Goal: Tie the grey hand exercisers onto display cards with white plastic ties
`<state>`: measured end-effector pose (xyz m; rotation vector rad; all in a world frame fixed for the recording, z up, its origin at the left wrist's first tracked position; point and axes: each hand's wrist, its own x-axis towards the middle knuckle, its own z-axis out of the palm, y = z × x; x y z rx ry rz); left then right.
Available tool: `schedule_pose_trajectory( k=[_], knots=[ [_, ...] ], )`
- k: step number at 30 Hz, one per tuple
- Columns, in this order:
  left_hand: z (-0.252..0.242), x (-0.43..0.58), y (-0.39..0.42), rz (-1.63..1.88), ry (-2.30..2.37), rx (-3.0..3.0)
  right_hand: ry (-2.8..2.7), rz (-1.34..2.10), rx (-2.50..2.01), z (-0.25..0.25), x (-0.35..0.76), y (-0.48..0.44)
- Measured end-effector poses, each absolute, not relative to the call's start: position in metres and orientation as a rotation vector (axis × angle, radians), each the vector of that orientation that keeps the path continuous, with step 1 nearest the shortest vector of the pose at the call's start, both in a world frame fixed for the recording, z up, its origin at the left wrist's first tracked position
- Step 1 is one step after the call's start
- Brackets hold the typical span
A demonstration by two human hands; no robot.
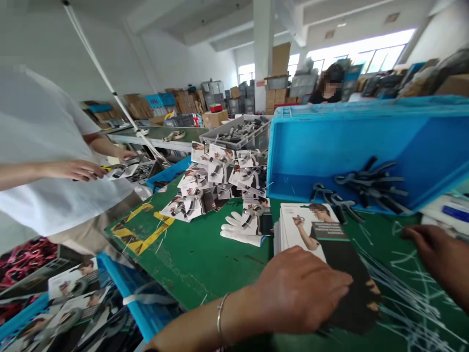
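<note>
My left hand [300,288] lies over a stack of printed cardboard backing cards [339,256], fingers curled and pressed together against the top card. Its fingertips are partly hidden, so what they grip does not show. At the right edge, my right hand [439,254] has its fingers pinched together above the table; anything between them is too small to make out. Thin clear plastic ties [406,288] are strewn beneath and beside it. Grey-and-black handled tools [373,183] lie in the tipped blue crate [366,132], some spilling over its lower edge.
Carded tools [220,176] are heaped on the green table [212,266], beside a white glove [234,230]. A blue crate [128,288] of carded tools stands lower left. A grey bin [242,132] stands behind. Another person [62,146] handles a card at left.
</note>
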<state>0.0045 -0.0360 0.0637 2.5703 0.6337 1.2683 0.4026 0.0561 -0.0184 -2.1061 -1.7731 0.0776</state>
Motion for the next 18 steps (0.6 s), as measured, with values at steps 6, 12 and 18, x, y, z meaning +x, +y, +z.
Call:
schedule_pose_trajectory(
  k=[6,12,18],
  knots=[
    [0.059,0.035,0.022,1.227,0.709,2.027,-1.724,0.838,-1.633,0.070,0.304,-0.004],
    [0.063,0.035,0.026,1.084,0.550,1.566,-1.748,1.421,-1.261,0.090,0.241,-0.004],
    [0.052,0.025,0.012,1.087,0.536,1.502,-1.618,1.752,-1.137,0.073,0.239,0.003]
  ],
)
